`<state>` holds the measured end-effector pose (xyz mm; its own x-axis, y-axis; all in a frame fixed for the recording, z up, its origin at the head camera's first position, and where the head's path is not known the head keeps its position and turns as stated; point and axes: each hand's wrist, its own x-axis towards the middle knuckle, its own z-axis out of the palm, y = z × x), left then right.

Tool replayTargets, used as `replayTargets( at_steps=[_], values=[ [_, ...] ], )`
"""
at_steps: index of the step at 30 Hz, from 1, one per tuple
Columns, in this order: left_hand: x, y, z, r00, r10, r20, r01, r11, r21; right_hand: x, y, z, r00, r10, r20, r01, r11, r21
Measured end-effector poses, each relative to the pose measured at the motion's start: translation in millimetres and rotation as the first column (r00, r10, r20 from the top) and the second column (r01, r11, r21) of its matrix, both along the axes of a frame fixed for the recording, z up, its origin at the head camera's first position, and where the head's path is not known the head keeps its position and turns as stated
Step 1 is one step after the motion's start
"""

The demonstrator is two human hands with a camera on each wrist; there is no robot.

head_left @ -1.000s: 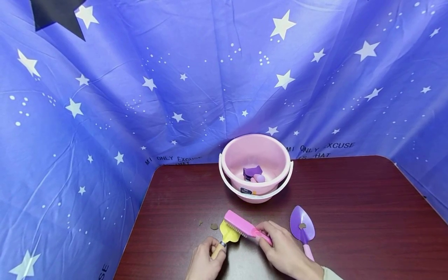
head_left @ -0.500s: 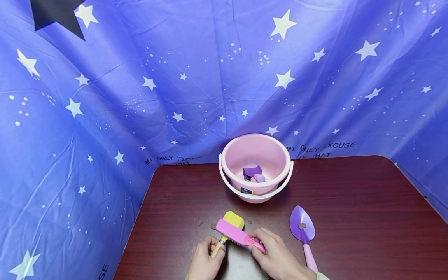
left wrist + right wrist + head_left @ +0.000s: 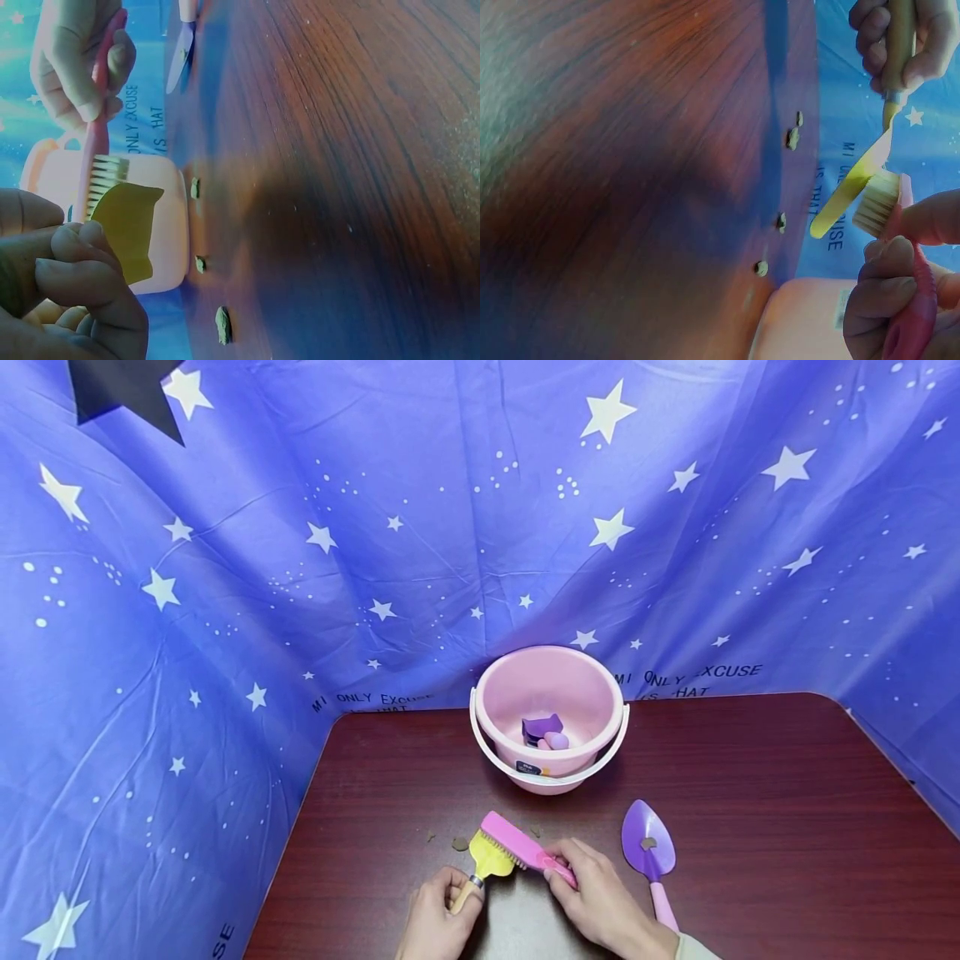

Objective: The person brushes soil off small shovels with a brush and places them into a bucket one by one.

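My left hand (image 3: 438,912) grips the wooden handle of a small shovel (image 3: 491,862) with a yellow blade, held above the table. My right hand (image 3: 600,897) holds a pink scrub brush (image 3: 517,839) by its handle. Its pale bristles (image 3: 103,178) lie against the blade in the head and left wrist views. From the right wrist camera, the blade (image 3: 855,184) is seen nearly edge-on beside the brush head. Several brown crumbs lie on the table below, among them a larger clump (image 3: 460,843) left of the blade.
Behind the hands stands a pink bucket (image 3: 551,693), its white handle lowered in front, with purple and pink items (image 3: 543,727) inside. To the right lies a purple trowel (image 3: 639,839) with a brown crumb on it. A blue star-patterned curtain (image 3: 420,527) surrounds the dark red table (image 3: 765,827).
The brush went down and left across the blade, then came back up and right. A brown crumb beyond the brush shows since half a second ago. My left hand barely moved.
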<state>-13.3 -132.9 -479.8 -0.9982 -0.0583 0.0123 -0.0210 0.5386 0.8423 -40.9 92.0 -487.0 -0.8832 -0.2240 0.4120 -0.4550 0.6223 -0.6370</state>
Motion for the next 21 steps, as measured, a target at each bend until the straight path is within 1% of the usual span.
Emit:
replayTargets(
  at_steps=[3,7,12,16,21],
  values=[
    [-0.3,-0.8,-0.5,1.000,0.010,0.006,-0.010,1.000,-0.008,-2.6,2.0,-2.2,1.000,-0.019,0.010,0.019,1.000,0.003],
    [-0.7,-1.8,-0.7,1.000,0.005,0.015,-0.005,1.000,-0.002,-6.3,4.6,-4.5,0.998,-0.048,0.045,0.048,0.999,0.008],
    [-0.5,-2.7,-0.7,1.000,-0.004,0.019,0.004,1.000,0.005,-9.3,8.1,-6.9,0.992,-0.099,0.078,0.095,0.994,0.049],
    [-0.3,-3.2,-0.1,1.000,-0.007,0.018,0.007,1.000,0.007,-11.1,11.1,-7.6,0.991,-0.123,0.055,0.118,0.989,0.086],
    [0.5,-3.1,0.8,1.000,-0.010,0.021,0.010,1.000,0.017,-14.2,16.0,-7.1,0.991,-0.130,0.033,0.126,0.985,0.116]
  ],
)
